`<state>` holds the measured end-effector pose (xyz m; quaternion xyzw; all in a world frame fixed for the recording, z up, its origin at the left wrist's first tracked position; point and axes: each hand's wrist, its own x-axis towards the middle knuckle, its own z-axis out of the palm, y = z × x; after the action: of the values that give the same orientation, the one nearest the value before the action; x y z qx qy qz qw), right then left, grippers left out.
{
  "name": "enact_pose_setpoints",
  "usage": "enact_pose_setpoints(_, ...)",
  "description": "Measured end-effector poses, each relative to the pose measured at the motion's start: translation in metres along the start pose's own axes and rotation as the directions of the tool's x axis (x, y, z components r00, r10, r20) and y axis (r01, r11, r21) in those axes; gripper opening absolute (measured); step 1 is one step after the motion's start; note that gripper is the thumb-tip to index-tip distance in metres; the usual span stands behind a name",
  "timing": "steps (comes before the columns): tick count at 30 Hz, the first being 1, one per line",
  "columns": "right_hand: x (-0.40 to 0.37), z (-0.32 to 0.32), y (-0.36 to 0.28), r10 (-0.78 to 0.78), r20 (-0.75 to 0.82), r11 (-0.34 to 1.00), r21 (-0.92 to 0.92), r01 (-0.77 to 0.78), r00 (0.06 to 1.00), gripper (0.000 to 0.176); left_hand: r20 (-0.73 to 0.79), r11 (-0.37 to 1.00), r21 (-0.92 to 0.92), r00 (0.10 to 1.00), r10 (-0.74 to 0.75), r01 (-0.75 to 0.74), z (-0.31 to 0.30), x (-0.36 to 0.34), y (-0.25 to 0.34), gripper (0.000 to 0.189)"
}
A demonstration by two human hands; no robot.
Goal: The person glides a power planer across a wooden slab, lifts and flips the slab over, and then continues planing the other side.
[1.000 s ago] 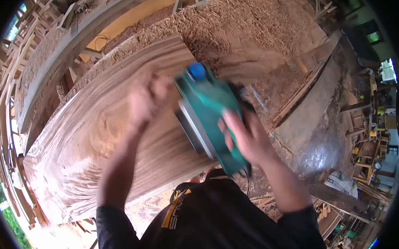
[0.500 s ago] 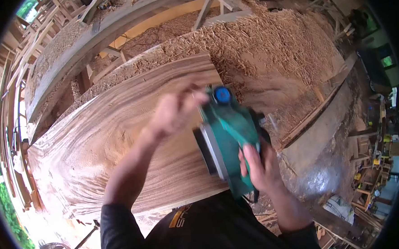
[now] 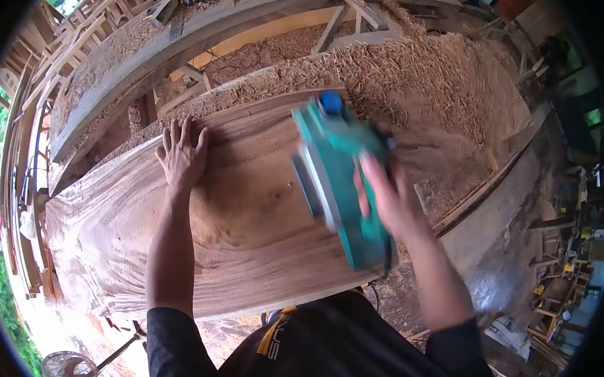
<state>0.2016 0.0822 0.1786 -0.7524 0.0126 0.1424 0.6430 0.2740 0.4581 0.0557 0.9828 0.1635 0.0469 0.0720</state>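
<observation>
A broad wooden slab (image 3: 249,218) with dark wavy grain lies in front of me. My left hand (image 3: 183,158) rests flat on its far edge with the fingers spread, holding nothing. On the slab's right part is a green electric planer (image 3: 346,179) with a blue front knob (image 3: 331,103), somewhat blurred by motion. My right hand (image 3: 388,197) is wrapped around the planer's rear handle. The knob has no hand on it. The underside of the planer is hidden from me.
Wood shavings (image 3: 426,79) pile up behind and to the right of the slab. Beyond lies a long thick beam (image 3: 198,33). A round fan (image 3: 70,373) stands at lower left, a white sack (image 3: 508,336) at lower right. Timber and tools line the right side.
My left hand has left the area of the planer's front knob and moved left onto the slab's far edge. The planer, still in my right hand, has shifted away from my body.
</observation>
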Motion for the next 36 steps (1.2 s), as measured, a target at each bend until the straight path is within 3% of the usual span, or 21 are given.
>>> enact_pose_setpoints(4,-0.134,-0.004,0.028,0.038,0.054,0.998,-0.043,-0.036,0.998,0.03,-0.003,0.999,0.024,0.999,-0.038,0.038,0.008,0.003,-0.001,0.07)
enact_pose_setpoints(6,-0.14,0.003,0.028,0.065,0.059,0.998,-0.012,-0.064,0.996,0.029,0.005,0.998,0.031,0.999,-0.053,0.053,0.013,0.003,0.0,0.071)
enact_pose_setpoints(10,-0.062,0.031,-0.001,0.088,-0.013,0.995,-0.04,-0.088,0.996,0.031,-0.024,1.0,-0.013,0.999,-0.029,0.029,0.022,0.005,-0.007,0.063)
enact_pose_setpoints(14,0.08,0.063,-0.019,-0.039,-0.095,0.975,-0.221,0.017,0.995,0.059,-0.066,1.0,-0.017,0.998,0.003,-0.004,0.021,0.003,-0.01,0.057)
enact_pose_setpoints(15,0.11,0.069,-0.022,-0.05,-0.037,0.992,-0.118,0.046,0.998,0.049,-0.07,1.0,-0.026,0.998,0.006,-0.007,0.021,0.004,-0.011,0.056)
enact_pose_setpoints(17,0.128,0.077,-0.034,-0.081,-0.028,0.995,-0.056,0.079,0.996,0.049,-0.085,0.999,-0.035,0.996,-0.004,0.001,0.024,0.008,-0.015,0.055)
enact_pose_setpoints(20,0.098,0.071,-0.021,-0.075,-0.007,0.997,-0.024,0.074,0.997,0.059,-0.097,1.0,-0.03,0.995,0.005,-0.008,0.026,0.009,-0.016,0.055)
enact_pose_setpoints(23,-0.002,0.055,-0.014,-0.016,0.046,0.994,-0.108,0.021,0.999,0.05,-0.109,0.998,-0.052,0.993,0.036,-0.042,0.027,0.007,-0.018,0.058)
enact_pose_setpoints(25,-0.08,0.043,0.005,0.114,0.04,0.989,-0.097,-0.109,0.993,0.034,-0.091,0.993,-0.086,0.993,0.077,-0.085,0.023,0.007,-0.031,0.063)
enact_pose_setpoints(28,-0.182,0.014,0.025,0.127,0.199,0.956,-0.284,-0.067,0.972,0.025,-0.091,0.995,-0.06,0.993,0.076,-0.081,0.01,-0.01,-0.076,0.066)
enact_pose_setpoints(29,-0.205,0.005,0.032,0.131,0.243,0.953,-0.297,-0.055,0.961,0.024,-0.027,0.999,-0.031,0.999,-0.017,0.017,-0.004,-0.019,-0.089,0.067)
enact_pose_setpoints(30,-0.212,0.0,0.031,0.178,0.282,0.974,-0.184,-0.129,0.943,0.024,-0.045,0.997,-0.042,0.997,-0.065,0.063,-0.005,-0.027,-0.112,0.067)
enact_pose_setpoints(33,-0.197,0.014,0.034,0.082,0.235,0.989,-0.137,-0.051,0.969,0.023,-0.054,0.991,0.016,0.99,-0.13,0.131,-0.004,-0.044,-0.141,0.065)
enact_pose_setpoints(34,-0.182,0.022,0.034,0.064,0.238,0.953,-0.302,0.012,0.969,0.023,-0.061,0.989,0.028,0.988,-0.142,0.144,-0.001,-0.048,-0.14,0.064)
enact_pose_setpoints(36,-0.13,0.052,0.018,-0.002,0.183,0.94,-0.334,0.064,0.983,0.023,-0.075,0.987,0.027,0.985,-0.154,0.157,-0.002,-0.05,-0.14,0.063)
